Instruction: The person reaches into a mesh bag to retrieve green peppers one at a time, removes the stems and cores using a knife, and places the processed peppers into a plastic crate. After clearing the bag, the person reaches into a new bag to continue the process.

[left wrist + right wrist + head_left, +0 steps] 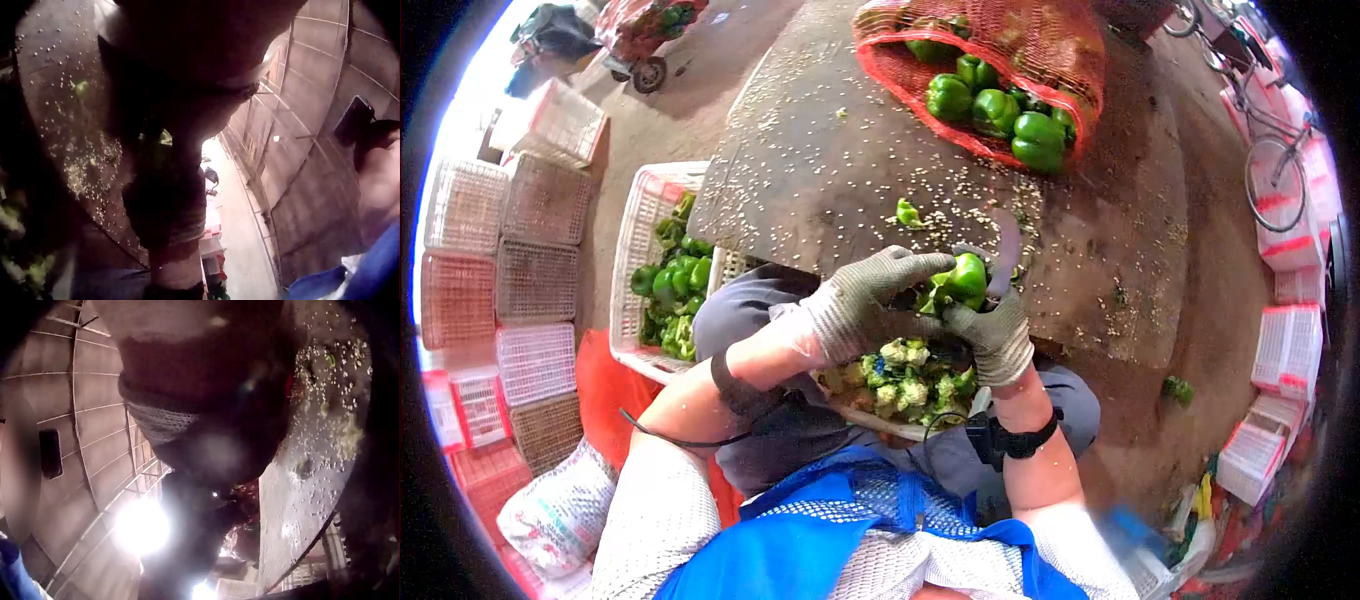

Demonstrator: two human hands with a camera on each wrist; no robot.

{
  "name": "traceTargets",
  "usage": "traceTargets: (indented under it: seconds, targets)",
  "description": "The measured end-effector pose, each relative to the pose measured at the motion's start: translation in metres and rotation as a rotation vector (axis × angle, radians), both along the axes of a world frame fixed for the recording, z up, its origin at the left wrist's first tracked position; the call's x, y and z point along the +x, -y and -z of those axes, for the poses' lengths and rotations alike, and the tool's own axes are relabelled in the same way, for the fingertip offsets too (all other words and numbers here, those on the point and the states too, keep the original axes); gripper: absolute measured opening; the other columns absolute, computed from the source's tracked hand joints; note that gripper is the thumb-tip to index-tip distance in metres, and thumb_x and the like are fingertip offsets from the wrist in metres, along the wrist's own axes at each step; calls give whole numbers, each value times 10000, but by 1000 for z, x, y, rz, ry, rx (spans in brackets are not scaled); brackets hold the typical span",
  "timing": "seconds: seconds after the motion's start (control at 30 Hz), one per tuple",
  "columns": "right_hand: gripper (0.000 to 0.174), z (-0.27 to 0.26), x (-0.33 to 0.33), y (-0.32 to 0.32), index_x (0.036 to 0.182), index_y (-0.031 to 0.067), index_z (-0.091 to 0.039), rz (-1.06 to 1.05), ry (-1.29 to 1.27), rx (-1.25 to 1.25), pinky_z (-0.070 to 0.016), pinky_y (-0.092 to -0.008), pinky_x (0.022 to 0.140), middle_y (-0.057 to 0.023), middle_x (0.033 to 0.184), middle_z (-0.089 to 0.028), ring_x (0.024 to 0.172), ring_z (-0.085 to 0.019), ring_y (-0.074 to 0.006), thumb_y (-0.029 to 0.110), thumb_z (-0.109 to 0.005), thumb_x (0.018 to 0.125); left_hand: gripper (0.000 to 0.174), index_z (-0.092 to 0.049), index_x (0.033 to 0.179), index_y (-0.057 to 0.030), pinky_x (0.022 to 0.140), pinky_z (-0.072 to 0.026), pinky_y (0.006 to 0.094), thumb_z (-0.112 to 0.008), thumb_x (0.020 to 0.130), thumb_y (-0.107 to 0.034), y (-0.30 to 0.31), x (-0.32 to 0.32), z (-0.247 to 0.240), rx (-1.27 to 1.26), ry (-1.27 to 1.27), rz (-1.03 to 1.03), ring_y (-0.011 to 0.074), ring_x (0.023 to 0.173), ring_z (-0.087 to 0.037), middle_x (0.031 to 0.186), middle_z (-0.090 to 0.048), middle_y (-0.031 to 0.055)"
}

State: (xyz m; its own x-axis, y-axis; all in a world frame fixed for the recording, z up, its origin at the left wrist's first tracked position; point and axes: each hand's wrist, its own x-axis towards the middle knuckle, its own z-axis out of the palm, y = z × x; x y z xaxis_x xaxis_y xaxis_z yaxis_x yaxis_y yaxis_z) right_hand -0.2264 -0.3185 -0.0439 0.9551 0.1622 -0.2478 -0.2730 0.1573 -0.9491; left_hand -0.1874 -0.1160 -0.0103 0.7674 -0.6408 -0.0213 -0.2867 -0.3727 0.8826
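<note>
Both hands wear grey-green knit gloves over the near edge of a seed-strewn board. A green bell pepper (pixel 967 281) sits between them, and the left hand (pixel 866 300) grips it from the left, index finger stretched toward its top. The right hand (pixel 996 338) holds a knife (pixel 1006 248), its blade pointing up and away beside the pepper. Torn green flesh shows on the pepper's left side. Below the hands, a basket (pixel 915 432) holds pale seed cores and green scraps. In both wrist views the gloved hands are mostly dark shadow.
A red mesh sack (pixel 1040 45) of whole green peppers lies open at the board's (pixel 800 190) far side. A green scrap (pixel 908 213) lies among the seeds. On the left stands a white crate (pixel 632 300) of cut peppers, with stacked crates (pixel 540 285) beyond.
</note>
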Motion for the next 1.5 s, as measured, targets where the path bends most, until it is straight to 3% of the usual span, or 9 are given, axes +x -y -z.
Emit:
traceTargets:
  seconds: [0.27,0.57,0.83,0.97,1.07,1.1,1.13,1.23,1.5]
  targets:
    - [472,26,3,17,1180,22,-579,93,-72,-204,-518,-289,787,-30,966,-644,866,-604,-125,102,-740,743,599,-481,1382,-28,987,-472,352,-717,833,1,35,-6,31,-98,-348,-116,217,1160,-577,1262,-606,132]
    - [534,10,-5,37,1248,47,-543,105,-32,43,-506,-300,855,-47,1060,-649,957,-604,-146,145,-771,775,727,-527,1345,-81,837,-501,354,-846,692,-82,39,24,27,28,6,224,277,963,-599,1090,-580,132]
    - [505,3,15,29,1233,30,-537,148,-14,-44,-505,-306,869,-45,1041,-655,962,-610,-144,93,-741,775,551,-610,1206,-64,831,-521,347,-812,694,-40,40,13,28,65,245,-93,308,964,-617,1067,-591,149]
    - [717,15,13,21,1368,62,-433,73,-37,-266,-477,-309,933,-61,1167,-620,1051,-588,-167,60,-760,729,508,-615,1176,-16,837,-514,365,-822,729,-138,37,11,28,-27,-75,-120,293,951,-630,1036,-618,163]
    - [852,11,16,-2,1454,101,-371,188,169,-120,-453,-316,964,-91,1285,-559,1106,-552,-196,44,-765,701,470,-614,1163,12,843,-520,327,-811,773,-161,41,2,34,29,-407,-262,213,957,-645,1062,-652,136]
    - [959,23,15,-3,1518,137,-292,116,364,-376,-439,-342,977,-125,1301,-523,1113,-529,-238,26,-755,686,415,-613,1147,34,833,-524,292,-783,817,-151,45,-2,38,-133,-682,-406,157,942,-643,1042,-681,111]
    - [838,25,13,-10,1458,125,-362,128,313,-436,-454,-373,952,-161,1223,-541,1067,-549,-293,-7,-699,702,377,-600,1153,45,806,-531,270,-750,850,-124,50,-6,46,-286,-793,-489,144,914,-649,1006,-687,95]
    - [643,35,8,-27,1289,99,-430,241,247,-538,-459,-430,957,-201,1198,-533,1119,-541,-388,-53,-621,694,310,-582,1155,43,767,-541,270,-688,890,-76,55,-7,41,-304,-780,-640,144,867,-648,972,-675,81]
    - [836,8,16,-20,1390,112,-359,311,332,-403,-470,-427,980,-206,1266,-542,1148,-551,-401,131,-792,674,381,-560,1146,-36,772,-551,326,-659,934,-337,57,-3,34,-664,-785,-631,170,843,-636,960,-648,73]
